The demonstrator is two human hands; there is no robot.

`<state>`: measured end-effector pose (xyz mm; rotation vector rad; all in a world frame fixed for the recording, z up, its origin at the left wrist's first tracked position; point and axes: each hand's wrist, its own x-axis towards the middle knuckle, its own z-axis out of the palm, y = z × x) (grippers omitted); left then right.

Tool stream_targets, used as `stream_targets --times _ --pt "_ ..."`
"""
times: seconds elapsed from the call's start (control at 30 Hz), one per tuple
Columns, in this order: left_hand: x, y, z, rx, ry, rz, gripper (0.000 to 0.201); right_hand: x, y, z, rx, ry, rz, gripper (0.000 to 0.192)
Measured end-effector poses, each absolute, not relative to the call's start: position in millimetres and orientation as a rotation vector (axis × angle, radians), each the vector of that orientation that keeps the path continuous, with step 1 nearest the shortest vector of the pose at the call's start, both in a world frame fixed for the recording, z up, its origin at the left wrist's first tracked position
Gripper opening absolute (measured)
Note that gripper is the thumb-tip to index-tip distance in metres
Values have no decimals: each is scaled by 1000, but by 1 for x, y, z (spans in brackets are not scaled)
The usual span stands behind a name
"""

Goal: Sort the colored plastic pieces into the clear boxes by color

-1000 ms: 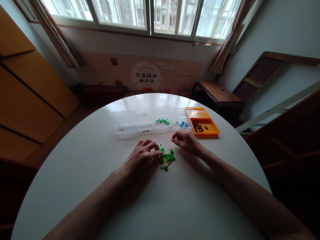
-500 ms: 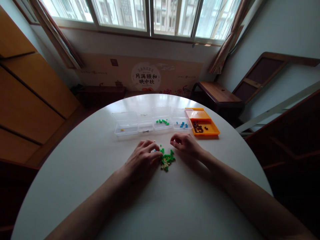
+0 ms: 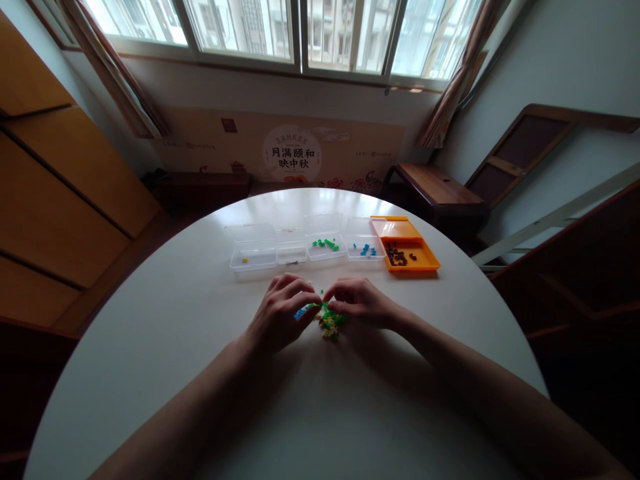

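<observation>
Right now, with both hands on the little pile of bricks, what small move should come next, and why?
Probably lift the left hand clear with the blue piece at its fingertips and carry it toward the clear box holding blue bricks. That piece sits apart from the mostly green pile, and each box in the row holds one colour. The right hand rests on the pile.

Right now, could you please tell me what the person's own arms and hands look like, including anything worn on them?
Both arms are bare up to the frame's edge, with no sleeves in view. The left hand and right hand wear no gloves; no rings, watch or bracelets show on fingers or wrists. No markings are visible.
</observation>
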<state>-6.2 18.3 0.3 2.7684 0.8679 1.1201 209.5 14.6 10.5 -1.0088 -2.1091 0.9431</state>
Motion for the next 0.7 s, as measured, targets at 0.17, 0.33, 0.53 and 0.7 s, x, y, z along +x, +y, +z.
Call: stream_targets --times 0.17,0.33,0.53,0.7 --pt "-6 19 3 2774 842 1217 2 203 12 9 -982 -2053 1029 15" --pt "-6 18 4 2781 856 1215 4 199 12 5 -1014 -2014 1049 18" --pt "-9 19 4 2786 955 1149 9 203 17 4 -1052 -2069 891 10" --pt "-11 20 0 2802 928 1130 7 214 48 10 -1153 -2163 546 8"
